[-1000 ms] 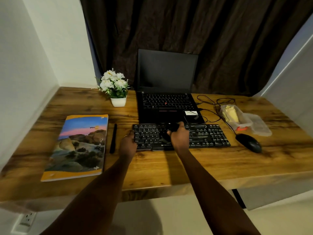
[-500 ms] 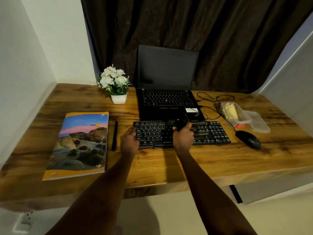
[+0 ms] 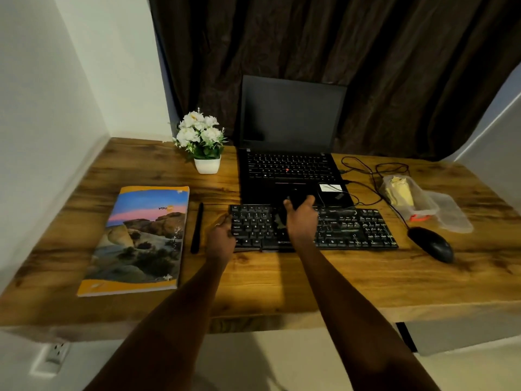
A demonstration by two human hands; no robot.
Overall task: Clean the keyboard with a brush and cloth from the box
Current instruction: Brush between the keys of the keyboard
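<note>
- Task object: the black wired keyboard (image 3: 338, 230) lies flat on the brown wooden desk (image 3: 282, 277), just in front of the open black laptop (image 3: 290, 170).
- Right hand (image 3: 300, 218): held over the keyboard's upper middle rows, fingers and thumb curled round a short dark-handled brush (image 3: 294, 200).
- Left hand (image 3: 221, 238): at the keyboard's left end, fingers curled against the edge, apparently gripping it to steady it.
- Supplies: the clear plastic box (image 3: 420, 210) stands open at far right, with the folded yellow cloth (image 3: 400, 190) inside; the cloth stage looks not yet begun.
- Risk 1: a firm sweep could slide the keyboard backwards into the laptop if the left hand loosens its hold.
- Risk 2: dislodged dust could land on the laptop's own keys, since the two devices almost touch.
- Risk 3: a wide stroke to the right could catch the thin black cable (image 3: 366, 190) looped behind the keyboard, or nudge the black mouse (image 3: 431, 244) nearby.
- Risk 4: heavy downward pressure could lever up a keycap.
- Hidden: the right hand covers the keys under it, and the brush head cannot be separated from the dark keys and shadow, so bristle contact is uncertain.
- Unclear: a pale smudge left of the right wrist may be bristles or glare.
- Unclear: the left fingertips are out of sight beyond the keyboard's edge, and any dust is too fine to see.
</note>
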